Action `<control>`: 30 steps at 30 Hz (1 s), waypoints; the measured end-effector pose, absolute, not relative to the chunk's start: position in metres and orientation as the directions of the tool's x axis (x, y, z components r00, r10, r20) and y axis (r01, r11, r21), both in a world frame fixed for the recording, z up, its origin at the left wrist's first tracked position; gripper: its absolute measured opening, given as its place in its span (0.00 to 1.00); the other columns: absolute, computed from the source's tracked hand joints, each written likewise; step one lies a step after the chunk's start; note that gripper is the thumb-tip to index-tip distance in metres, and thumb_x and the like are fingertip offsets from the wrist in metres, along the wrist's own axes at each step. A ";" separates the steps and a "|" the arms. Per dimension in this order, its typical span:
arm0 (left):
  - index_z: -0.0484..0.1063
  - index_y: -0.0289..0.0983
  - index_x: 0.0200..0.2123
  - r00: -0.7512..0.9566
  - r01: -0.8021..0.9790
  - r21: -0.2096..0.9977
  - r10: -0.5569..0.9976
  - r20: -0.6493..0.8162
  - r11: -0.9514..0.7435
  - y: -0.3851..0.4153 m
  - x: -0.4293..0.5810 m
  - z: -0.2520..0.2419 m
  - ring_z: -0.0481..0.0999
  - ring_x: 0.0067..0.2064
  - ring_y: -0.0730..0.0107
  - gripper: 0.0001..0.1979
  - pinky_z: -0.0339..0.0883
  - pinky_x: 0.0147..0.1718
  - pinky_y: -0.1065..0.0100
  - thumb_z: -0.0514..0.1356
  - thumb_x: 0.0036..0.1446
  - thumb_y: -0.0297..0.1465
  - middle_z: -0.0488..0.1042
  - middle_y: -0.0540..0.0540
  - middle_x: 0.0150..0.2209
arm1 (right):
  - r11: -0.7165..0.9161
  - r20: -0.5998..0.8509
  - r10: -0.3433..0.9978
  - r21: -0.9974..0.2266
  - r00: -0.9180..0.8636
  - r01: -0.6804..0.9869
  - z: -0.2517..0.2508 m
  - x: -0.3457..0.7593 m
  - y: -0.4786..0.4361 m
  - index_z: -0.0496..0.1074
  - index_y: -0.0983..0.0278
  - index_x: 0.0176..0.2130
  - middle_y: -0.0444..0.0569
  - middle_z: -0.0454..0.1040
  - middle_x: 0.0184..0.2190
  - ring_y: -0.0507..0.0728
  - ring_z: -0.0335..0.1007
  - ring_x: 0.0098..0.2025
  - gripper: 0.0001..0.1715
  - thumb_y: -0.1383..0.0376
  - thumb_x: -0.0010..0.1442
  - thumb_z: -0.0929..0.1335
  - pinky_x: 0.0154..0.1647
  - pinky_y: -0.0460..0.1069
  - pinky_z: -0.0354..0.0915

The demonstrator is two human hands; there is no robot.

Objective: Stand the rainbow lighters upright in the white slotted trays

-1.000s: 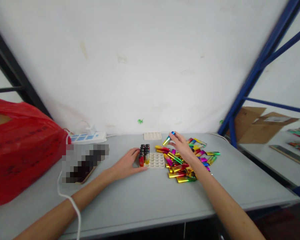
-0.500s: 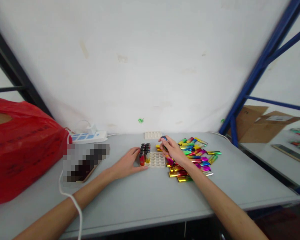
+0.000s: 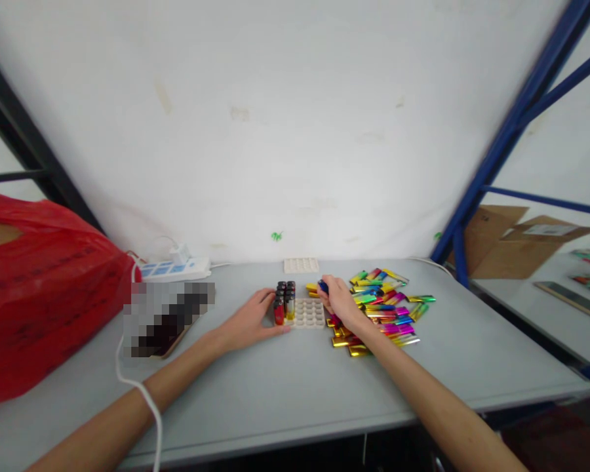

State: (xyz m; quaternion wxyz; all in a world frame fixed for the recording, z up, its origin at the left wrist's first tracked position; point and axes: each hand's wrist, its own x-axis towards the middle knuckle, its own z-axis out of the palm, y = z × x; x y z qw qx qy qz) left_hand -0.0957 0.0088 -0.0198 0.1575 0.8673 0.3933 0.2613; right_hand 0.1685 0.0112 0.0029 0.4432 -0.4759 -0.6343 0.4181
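Note:
On the grey table, a white tray with rows of round-cornered slots lies before me. Several lighters with black tops and red or yellow bodies stand upright in its left columns. My left hand curves round the tray's left end, thumb along the front edge and fingers by the lighters at the back. Just above the tray's right side, my right hand is closed on a small blue lighter, mostly hidden by the fingers. Beside and under that hand spreads a pile of shiny multicoloured sticks, which look like lighters.
A second white tray lies by the wall. To the left are a power strip, a phone partly blurred out, a white cable crossing my left forearm, and a red plastic bag. Blue shelf posts rise at the right.
My right hand has come down and slightly to the right, turning so its back faces up more, with the blue lighter still in it. My left hand has stayed in place.

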 end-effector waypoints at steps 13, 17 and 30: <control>0.74 0.40 0.61 0.555 0.585 0.487 0.758 0.342 -0.648 0.007 -0.094 -0.017 0.74 0.63 0.41 0.36 0.69 0.66 0.45 0.71 0.56 0.54 0.74 0.34 0.60 | 0.682 0.523 0.730 -0.513 -0.440 0.521 0.022 0.172 -0.010 0.73 0.62 0.38 0.50 0.74 0.37 0.57 0.71 0.41 0.28 0.44 0.77 0.60 0.46 0.51 0.66; 0.73 0.39 0.62 0.570 0.575 0.474 0.742 0.353 -0.667 0.007 -0.095 -0.019 0.74 0.63 0.42 0.36 0.68 0.66 0.46 0.70 0.58 0.54 0.74 0.34 0.60 | 0.682 0.486 0.729 -0.469 -0.482 0.561 0.019 0.168 -0.011 0.75 0.62 0.37 0.48 0.76 0.33 0.56 0.71 0.36 0.25 0.48 0.77 0.63 0.42 0.49 0.64; 0.73 0.40 0.61 0.584 0.564 0.476 0.733 0.349 -0.675 0.008 -0.096 -0.019 0.74 0.63 0.43 0.34 0.69 0.66 0.46 0.70 0.59 0.52 0.74 0.35 0.61 | 0.733 0.381 0.670 -0.208 -0.637 0.647 0.013 0.157 -0.013 0.78 0.62 0.47 0.50 0.81 0.37 0.57 0.76 0.38 0.17 0.53 0.76 0.67 0.38 0.48 0.63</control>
